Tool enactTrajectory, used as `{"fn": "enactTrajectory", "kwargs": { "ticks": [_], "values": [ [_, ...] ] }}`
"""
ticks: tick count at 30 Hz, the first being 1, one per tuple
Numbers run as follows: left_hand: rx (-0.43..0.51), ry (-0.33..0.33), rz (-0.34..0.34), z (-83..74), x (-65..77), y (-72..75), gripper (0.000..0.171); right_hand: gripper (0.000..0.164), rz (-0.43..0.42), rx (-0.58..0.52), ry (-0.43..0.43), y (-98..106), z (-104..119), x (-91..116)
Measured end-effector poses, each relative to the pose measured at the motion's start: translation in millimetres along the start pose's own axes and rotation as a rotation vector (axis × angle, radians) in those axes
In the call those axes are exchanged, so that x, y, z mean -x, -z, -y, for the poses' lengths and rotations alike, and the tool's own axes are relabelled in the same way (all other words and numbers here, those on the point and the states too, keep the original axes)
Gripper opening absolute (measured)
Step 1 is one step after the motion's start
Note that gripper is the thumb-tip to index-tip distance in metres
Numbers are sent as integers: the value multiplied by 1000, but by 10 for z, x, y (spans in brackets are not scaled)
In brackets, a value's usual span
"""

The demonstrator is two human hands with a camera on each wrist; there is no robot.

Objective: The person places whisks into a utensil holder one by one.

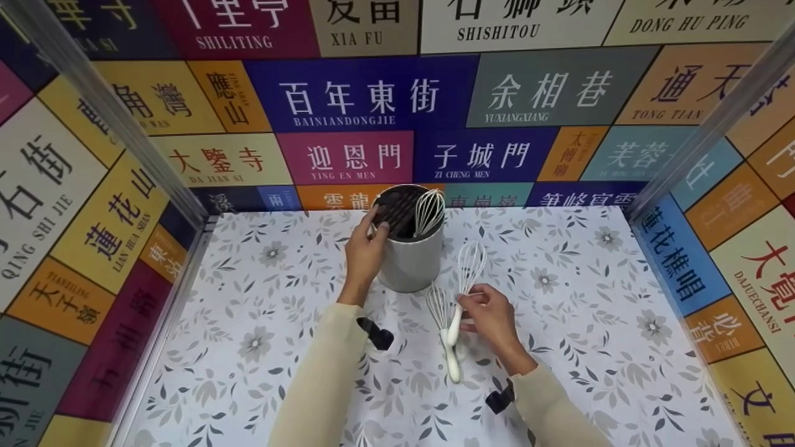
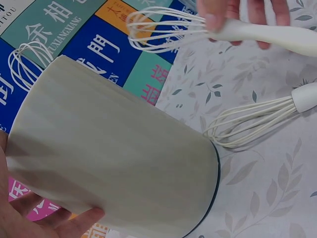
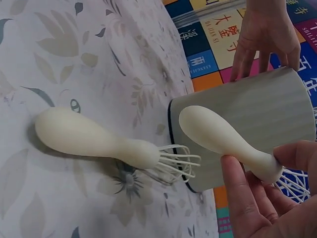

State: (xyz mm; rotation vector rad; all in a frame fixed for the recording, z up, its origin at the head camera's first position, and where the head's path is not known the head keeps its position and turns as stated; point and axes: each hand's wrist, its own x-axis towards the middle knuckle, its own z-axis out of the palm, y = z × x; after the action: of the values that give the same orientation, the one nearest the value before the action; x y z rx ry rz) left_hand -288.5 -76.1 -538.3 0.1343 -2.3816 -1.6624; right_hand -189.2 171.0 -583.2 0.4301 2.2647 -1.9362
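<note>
My left hand (image 1: 365, 248) grips the left side of a grey utensil holder (image 1: 410, 267), its fingers reaching up to the rim. One whisk (image 1: 430, 208) stands in the holder with its wires sticking out above the dark slotted interior. Between thumb and fingers, my right hand (image 1: 494, 313) pinches a second white whisk (image 1: 455, 323) where handle meets wires. That whisk is raised off the table, wires upward and handle down, as the right wrist view also shows. A third whisk (image 1: 452, 363) lies on the table just in front of the holder, partly overlapped by the held one.
A white table top (image 1: 279, 385) with a grey leaf and flower pattern lies under everything. Colourful panels with lettering (image 1: 360, 93) rise behind the holder and along both sides. Clear posts (image 1: 689, 105) stand at the back corners.
</note>
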Motion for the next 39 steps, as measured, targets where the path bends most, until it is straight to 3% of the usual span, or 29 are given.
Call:
{"fn": "enactTrajectory", "kwargs": {
  "ticks": [16,39],
  "values": [
    [-6,-9,2,-9,-3,4,49,26,19,-24,202,-42,760,-76],
    [-1,0,-5,14,-25,-5,49,32,11,-47,466,-204,1641,-133]
  ]
}}
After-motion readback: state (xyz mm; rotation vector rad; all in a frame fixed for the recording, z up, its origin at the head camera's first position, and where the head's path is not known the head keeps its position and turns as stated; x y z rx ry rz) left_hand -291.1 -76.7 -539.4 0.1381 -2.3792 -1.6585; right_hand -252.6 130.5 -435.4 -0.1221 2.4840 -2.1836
